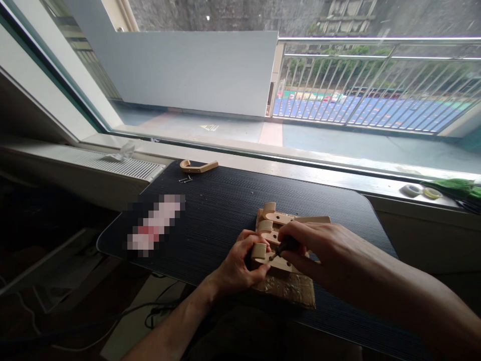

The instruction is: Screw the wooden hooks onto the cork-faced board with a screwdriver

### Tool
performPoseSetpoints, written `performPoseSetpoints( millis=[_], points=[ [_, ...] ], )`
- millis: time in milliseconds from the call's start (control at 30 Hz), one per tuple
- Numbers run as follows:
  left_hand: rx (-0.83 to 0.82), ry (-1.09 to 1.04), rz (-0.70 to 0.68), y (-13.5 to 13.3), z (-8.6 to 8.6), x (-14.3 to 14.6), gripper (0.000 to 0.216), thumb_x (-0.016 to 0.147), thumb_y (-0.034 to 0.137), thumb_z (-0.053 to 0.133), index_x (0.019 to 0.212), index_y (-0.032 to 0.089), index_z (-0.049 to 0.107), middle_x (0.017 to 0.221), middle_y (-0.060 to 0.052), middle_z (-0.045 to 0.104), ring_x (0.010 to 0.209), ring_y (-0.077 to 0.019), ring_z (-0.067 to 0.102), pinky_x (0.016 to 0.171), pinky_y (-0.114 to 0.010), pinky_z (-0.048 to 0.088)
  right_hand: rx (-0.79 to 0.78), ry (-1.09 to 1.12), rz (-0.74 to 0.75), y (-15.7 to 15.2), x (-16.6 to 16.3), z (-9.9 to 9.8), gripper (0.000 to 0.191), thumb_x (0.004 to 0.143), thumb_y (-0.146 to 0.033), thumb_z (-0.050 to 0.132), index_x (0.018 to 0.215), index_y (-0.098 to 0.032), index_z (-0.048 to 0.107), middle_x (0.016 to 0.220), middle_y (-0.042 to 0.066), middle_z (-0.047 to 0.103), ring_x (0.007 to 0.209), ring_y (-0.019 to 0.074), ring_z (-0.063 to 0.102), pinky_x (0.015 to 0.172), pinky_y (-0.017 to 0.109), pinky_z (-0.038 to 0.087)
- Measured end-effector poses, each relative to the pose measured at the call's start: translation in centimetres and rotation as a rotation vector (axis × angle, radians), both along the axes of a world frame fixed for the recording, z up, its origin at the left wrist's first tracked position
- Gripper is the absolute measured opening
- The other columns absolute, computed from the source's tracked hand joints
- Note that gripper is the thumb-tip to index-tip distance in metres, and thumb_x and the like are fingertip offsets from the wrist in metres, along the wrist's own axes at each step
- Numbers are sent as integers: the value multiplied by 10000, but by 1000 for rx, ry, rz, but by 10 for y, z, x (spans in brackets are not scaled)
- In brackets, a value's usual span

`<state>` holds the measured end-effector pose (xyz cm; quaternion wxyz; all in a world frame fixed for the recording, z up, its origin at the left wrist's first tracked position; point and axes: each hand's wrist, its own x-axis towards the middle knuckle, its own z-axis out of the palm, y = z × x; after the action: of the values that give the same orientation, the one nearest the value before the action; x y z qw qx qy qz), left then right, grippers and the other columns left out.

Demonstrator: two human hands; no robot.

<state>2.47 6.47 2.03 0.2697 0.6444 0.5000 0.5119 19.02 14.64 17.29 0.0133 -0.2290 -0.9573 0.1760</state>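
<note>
At the left, 1 clear plastic bag (126, 150) lies on the vented sill. On the dark table (210, 215) sit 1 pixelated item (156, 225), a few screws (185, 179) too small to count, and 1 loose wooden hook (205, 167). Next, the left hand (240, 263) pinches the curled end of the nearest hook (259, 250), 1 of 3 wooden hooks (266, 225) side by side on 1 brown block (289, 290). The right hand (317, 245) grips 1 dark-handled tool (288, 244), its tip at that hook. Far right: 2 tape rolls (411, 190), 1 green cloth (453, 188).
</note>
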Motion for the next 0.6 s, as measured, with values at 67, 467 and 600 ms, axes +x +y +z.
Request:
performPoseSetpoints(
  millis=[67, 467, 600],
  points=[
    [2, 1, -2, 0, -1, 0, 392, 677, 108, 650, 1031, 203, 511, 1069, -59, 513, 1066, -195, 491, 939, -313, 443, 3, -2, -2, 0, -1, 0, 125, 895, -299, 435, 797, -231, 472, 719, -22, 549, 590, 122, 479, 550, 241, 328],
    [-7, 4, 21, 1, 1, 2, 334, 685, 134, 642, 989, 209, 528, 1009, -37, 531, 999, -173, 526, 885, -284, 468, -27, 25, 62, 1, -2, 9, 61, 824, -190, 499, 784, -235, 490, 800, -30, 588, 693, 122, 515, 562, 234, 300],
    [18, -3, 23, 1, -2, 2, 352, 680, 132, 649, 999, 205, 520, 1073, -55, 515, 1042, -186, 508, 921, -301, 453, -23, 51, 2, 2, -4, 4, 77, 847, -236, 479, 771, -234, 473, 723, -37, 556, 604, 111, 470, 533, 242, 273]
  ],
)
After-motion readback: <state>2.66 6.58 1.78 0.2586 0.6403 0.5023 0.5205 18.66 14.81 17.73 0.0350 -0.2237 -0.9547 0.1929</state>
